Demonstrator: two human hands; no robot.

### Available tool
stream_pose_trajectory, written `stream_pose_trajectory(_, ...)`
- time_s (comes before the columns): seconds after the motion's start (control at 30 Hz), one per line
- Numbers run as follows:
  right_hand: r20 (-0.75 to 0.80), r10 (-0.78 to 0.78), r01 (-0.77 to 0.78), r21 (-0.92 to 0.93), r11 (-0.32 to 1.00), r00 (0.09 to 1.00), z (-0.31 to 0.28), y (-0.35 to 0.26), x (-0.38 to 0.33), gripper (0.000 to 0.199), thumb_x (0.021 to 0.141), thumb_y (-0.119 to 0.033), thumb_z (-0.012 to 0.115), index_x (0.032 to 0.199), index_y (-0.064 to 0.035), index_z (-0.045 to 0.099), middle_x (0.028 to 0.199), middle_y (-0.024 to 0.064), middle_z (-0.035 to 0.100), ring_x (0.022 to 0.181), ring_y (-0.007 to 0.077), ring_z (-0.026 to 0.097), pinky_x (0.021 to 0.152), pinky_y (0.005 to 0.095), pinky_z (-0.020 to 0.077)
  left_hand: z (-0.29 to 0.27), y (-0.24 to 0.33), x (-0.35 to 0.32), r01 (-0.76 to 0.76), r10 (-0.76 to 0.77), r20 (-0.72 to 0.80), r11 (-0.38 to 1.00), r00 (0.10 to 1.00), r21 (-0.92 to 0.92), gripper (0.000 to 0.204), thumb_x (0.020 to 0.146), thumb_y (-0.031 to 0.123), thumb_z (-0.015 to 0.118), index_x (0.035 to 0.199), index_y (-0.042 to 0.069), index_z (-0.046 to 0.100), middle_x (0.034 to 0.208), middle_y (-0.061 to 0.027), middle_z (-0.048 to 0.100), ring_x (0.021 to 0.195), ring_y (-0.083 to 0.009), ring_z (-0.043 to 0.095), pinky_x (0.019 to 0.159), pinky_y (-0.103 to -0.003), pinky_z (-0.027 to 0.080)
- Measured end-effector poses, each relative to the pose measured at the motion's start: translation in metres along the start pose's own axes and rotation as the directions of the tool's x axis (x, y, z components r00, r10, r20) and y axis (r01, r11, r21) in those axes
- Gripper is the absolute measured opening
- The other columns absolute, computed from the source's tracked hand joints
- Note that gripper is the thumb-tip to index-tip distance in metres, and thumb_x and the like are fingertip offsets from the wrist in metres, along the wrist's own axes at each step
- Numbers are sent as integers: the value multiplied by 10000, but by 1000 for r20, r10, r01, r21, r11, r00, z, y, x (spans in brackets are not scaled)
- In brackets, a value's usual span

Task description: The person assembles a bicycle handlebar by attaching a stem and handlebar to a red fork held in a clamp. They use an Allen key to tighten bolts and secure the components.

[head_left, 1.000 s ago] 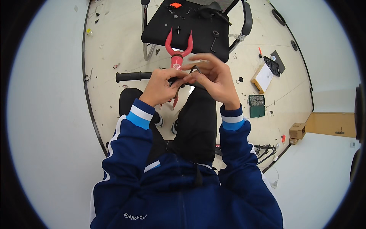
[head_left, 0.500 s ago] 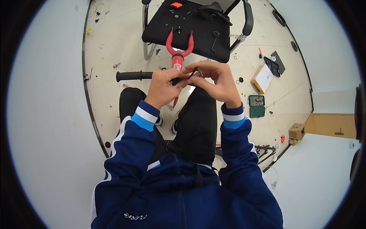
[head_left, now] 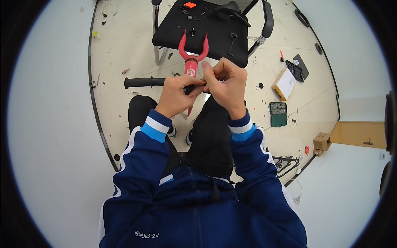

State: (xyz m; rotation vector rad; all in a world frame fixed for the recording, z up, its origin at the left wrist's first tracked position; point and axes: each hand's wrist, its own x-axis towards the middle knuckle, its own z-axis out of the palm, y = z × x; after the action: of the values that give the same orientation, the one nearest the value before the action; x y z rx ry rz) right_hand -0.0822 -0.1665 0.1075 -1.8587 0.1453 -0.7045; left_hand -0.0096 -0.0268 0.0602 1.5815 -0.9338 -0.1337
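A red bicycle fork (head_left: 191, 68) points away from me, its two prongs over the black chair seat. Across its near end lies a handlebar (head_left: 142, 82) with a black grip sticking out to the left. My left hand (head_left: 177, 96) is closed round the dark middle part of the handlebar, thumb and fingers pressed together. Close beside it, my right hand (head_left: 228, 86) is closed in a pinch, fingertips meeting the left ones at the clamp. A black hex key showed there a moment earlier; now the fingers mostly hide it.
Ahead stands a black chair (head_left: 165, 35) bearing a saddle (head_left: 226, 11), an orange item (head_left: 190, 5), an L-shaped hex key (head_left: 231, 48) and small parts. To the right on the floor lie a green parts case (head_left: 278, 120), a black tool case (head_left: 295, 71) and a cardboard box (head_left: 321, 141).
My right hand has turned over and shifted left, its fingers curling in, so the bent hex key no longer shows. The left hand keeps its place on the handlebar.
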Motion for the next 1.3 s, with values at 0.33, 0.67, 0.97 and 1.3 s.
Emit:
stream_pose_trajectory(0.33, 253, 128, -222, 388, 895, 959, -21, -1, 5, 234, 895, -8, 677, 1110, 56, 611, 823, 128, 711, 704, 154, 703, 646, 260, 564, 0, -2, 0, 9, -10, -6, 998, 1000, -57, 150, 808, 24, 758, 957, 5, 753, 792, -137, 728, 672, -213, 701, 647, -291, 535)
stream_pose_trajectory(0.67, 55, 37, -39, 49, 998, 998, -6, 2, -5, 261, 873, 32, 683, 786, -19, 442, 859, 151, 692, 710, 143, 689, 612, 262, 573, -1, -4, 2, -7, 7, 2, 999, 1000, -42, 156, 825, 11, 743, 979, -9, 742, 790, -158, 721, 663, -218, 695, 630, -295, 523)
stream_pose_trajectory(0.97, 416, 64, -284, 492, 823, 907, -31, 18, 4, 228, 923, -102, 647, 1100, 40, 629, 1026, 200, 698, 809, 217, 699, 806, 364, 573, -6, 0, 0, 52, -42, 83, 991, 996, -122, 168, 843, -13, 712, 1009, -7, 734, 835, -137, 722, 730, -191, 692, 676, -294, 520)
stream_pose_trajectory(1.3, 36, 81, -87, 210, 974, 996, 1, 2, 4, 224, 839, 8, 761, 738, -18, 562, 712, 53, 659, 580, 73, 607, 536, 199, 492, -5, 3, 1, 46, -38, 77, 993, 996, -107, 162, 846, -14, 712, 1006, -2, 737, 845, -140, 733, 760, -213, 721, 687, -290, 536)
